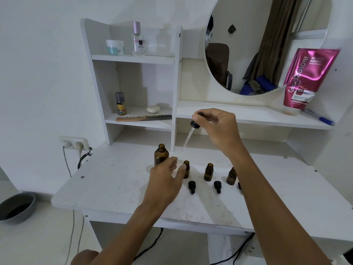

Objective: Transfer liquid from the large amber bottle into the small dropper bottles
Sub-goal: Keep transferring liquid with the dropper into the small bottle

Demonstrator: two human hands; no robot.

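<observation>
Right hand pinches dropper above desk's back edge; left hand, fingers loosely open, touches first vial. Risk: tip misses narrow neck, drips, or vial tips.

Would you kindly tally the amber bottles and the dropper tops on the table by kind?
Large amber bottle: 1
Small amber bottles: 3
Dropper held in the right hand: 1
Dropper tops lying on the table: 3, one half hidden
Total: 8
</observation>
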